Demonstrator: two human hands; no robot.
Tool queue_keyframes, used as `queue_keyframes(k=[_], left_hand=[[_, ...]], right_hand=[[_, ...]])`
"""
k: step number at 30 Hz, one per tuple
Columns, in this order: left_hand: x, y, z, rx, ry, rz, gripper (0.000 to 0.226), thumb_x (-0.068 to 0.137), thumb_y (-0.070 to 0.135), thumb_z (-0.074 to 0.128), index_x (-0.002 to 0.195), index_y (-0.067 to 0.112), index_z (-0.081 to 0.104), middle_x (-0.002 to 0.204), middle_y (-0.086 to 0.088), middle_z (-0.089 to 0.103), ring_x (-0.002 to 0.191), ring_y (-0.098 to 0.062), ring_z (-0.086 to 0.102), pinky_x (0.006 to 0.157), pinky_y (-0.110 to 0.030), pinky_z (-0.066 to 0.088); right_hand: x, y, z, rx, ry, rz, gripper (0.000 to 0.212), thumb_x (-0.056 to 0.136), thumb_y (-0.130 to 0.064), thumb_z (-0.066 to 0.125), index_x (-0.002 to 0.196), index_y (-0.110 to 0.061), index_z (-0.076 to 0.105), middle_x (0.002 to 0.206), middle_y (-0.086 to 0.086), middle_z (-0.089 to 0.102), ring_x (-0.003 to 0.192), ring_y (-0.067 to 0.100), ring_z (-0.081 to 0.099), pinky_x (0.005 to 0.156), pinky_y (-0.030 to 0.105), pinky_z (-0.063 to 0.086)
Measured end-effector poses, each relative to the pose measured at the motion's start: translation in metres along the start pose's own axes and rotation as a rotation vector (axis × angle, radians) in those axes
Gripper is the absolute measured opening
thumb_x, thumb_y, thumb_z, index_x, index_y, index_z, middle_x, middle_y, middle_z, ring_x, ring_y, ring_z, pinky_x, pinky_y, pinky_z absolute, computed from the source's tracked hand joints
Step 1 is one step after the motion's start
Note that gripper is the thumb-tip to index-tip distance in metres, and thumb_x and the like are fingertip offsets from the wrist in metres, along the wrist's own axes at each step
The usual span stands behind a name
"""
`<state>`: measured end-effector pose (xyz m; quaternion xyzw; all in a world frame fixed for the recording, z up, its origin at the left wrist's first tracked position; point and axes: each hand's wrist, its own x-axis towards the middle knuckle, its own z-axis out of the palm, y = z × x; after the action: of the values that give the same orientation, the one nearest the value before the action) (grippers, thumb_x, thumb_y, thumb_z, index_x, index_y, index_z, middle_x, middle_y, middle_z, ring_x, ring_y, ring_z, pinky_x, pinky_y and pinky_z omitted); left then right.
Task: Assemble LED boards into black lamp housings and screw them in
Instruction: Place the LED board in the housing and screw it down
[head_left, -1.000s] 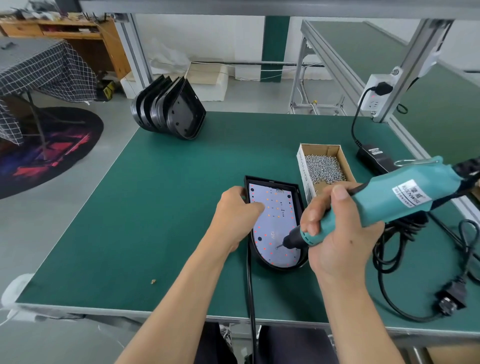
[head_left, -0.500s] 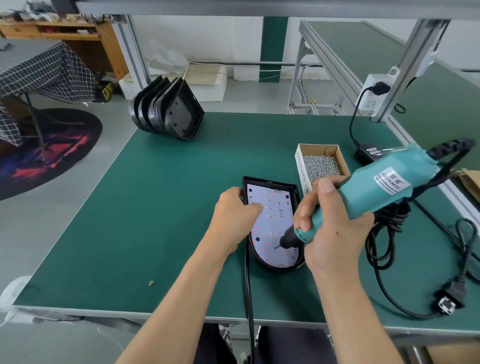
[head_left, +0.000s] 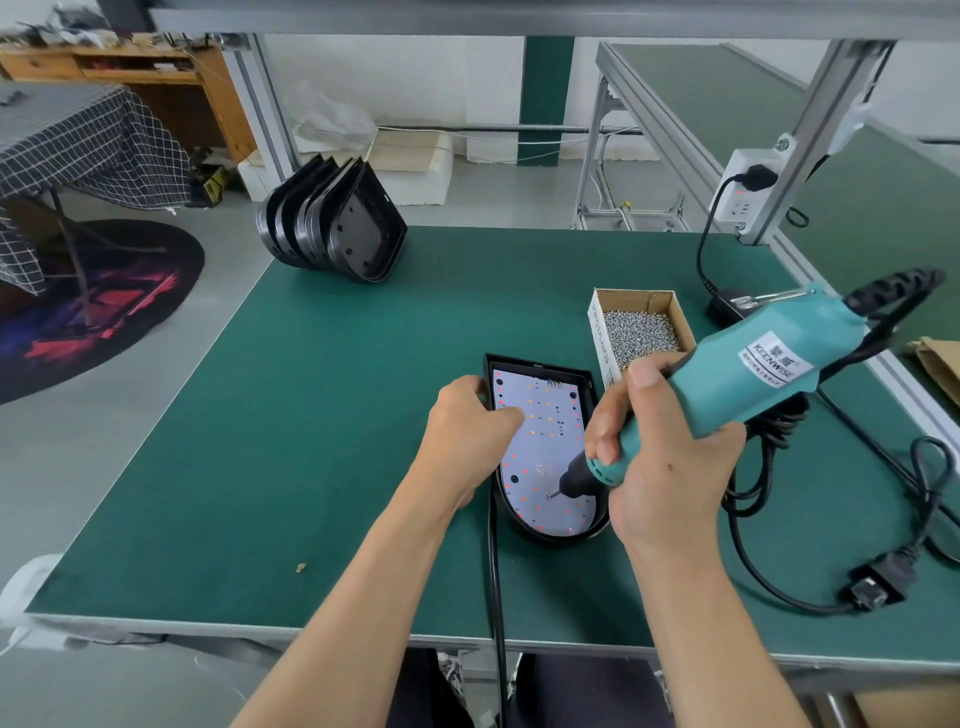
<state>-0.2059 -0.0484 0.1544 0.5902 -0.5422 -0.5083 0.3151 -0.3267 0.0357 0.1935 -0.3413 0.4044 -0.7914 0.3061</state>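
Note:
A black lamp housing (head_left: 540, 535) lies on the green table (head_left: 322, 415) with a white LED board (head_left: 540, 441) seated inside it. My left hand (head_left: 467, 431) grips the housing's left rim, thumb resting on the board. My right hand (head_left: 660, 462) is closed around a teal electric screwdriver (head_left: 753, 364), tilted down to the left. Its bit tip touches the board near the rounded lower end. A cardboard box of screws (head_left: 641, 332) stands just beyond the housing on the right.
A stack of several empty black housings (head_left: 332, 228) leans at the table's far left. The screwdriver's black cable (head_left: 779, 571) coils on the right with a loose plug (head_left: 878, 587). A power adapter (head_left: 724, 312) and wall socket (head_left: 743, 192) sit far right. Another cable (head_left: 496, 597) hangs over the front edge.
The screwdriver's bit has shifted slightly toward the board's lower middle and the tool's rear has swung up and left. My left hand stays on the housing's rim.

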Motion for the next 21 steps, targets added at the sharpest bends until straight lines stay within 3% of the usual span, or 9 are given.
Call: queue_keyframes(k=[3,7,13,16,18,21], left_hand=[[-0.001,0.0005,-0.001,-0.004,-0.002,-0.008,0.015,0.08,0.01,0.063,0.094,0.006,0.066,0.075,-0.001,0.064,0.061,-0.018,0.049,0.057,-0.03,0.041],[-0.0031,0.0022,-0.0008,-0.013,-0.005,-0.021,0.02,0.08,0.011,0.064,0.098,0.004,0.066,0.09,-0.02,0.072,0.066,-0.019,0.054,0.061,-0.035,0.044],[-0.0016,0.001,-0.0011,-0.02,-0.025,0.0,0.02,0.08,0.013,0.064,0.099,0.008,0.067,0.105,-0.02,0.074,0.07,-0.02,0.058,0.065,-0.037,0.049],[-0.0012,-0.0003,-0.0004,-0.033,-0.019,-0.004,0.018,0.084,0.022,0.067,0.1,0.014,0.069,0.105,-0.014,0.076,0.078,-0.028,0.069,0.078,-0.046,0.06],[0.0002,-0.0008,-0.0008,-0.041,-0.002,-0.022,0.017,0.089,0.031,0.069,0.1,0.018,0.07,0.106,-0.008,0.077,0.096,-0.033,0.073,0.089,-0.049,0.06],[0.0057,0.0003,-0.002,-0.092,-0.01,-0.073,0.015,0.093,0.026,0.069,0.102,0.013,0.071,0.105,-0.011,0.077,0.091,-0.032,0.073,0.079,-0.04,0.057]], right_hand=[[-0.0009,0.0,-0.0006,-0.004,0.0,-0.007,0.017,0.089,-0.028,0.067,0.074,-0.035,0.063,0.052,0.0,0.052,0.039,0.021,0.038,0.049,0.026,0.036],[-0.0002,0.0,-0.0017,0.005,0.02,-0.014,0.017,0.089,-0.028,0.067,0.074,-0.035,0.062,0.052,0.0,0.051,0.038,0.021,0.039,0.05,0.026,0.036],[0.0009,0.0,-0.0033,0.005,-0.01,-0.044,0.015,0.092,-0.03,0.067,0.078,-0.03,0.06,0.053,0.002,0.051,0.039,0.023,0.039,0.051,0.027,0.034],[-0.0001,0.0006,-0.0052,0.022,-0.012,-0.04,0.013,0.093,-0.03,0.067,0.084,-0.023,0.059,0.054,0.003,0.051,0.039,0.023,0.039,0.05,0.027,0.035],[-0.0015,0.0007,-0.0068,0.028,-0.021,-0.043,0.012,0.093,-0.029,0.066,0.084,-0.023,0.061,0.054,0.003,0.052,0.04,0.023,0.039,0.05,0.028,0.036],[-0.0033,0.0006,-0.0084,0.042,-0.034,-0.043,0.013,0.094,-0.028,0.065,0.086,-0.02,0.06,0.054,0.005,0.051,0.04,0.023,0.039,0.05,0.029,0.035]])
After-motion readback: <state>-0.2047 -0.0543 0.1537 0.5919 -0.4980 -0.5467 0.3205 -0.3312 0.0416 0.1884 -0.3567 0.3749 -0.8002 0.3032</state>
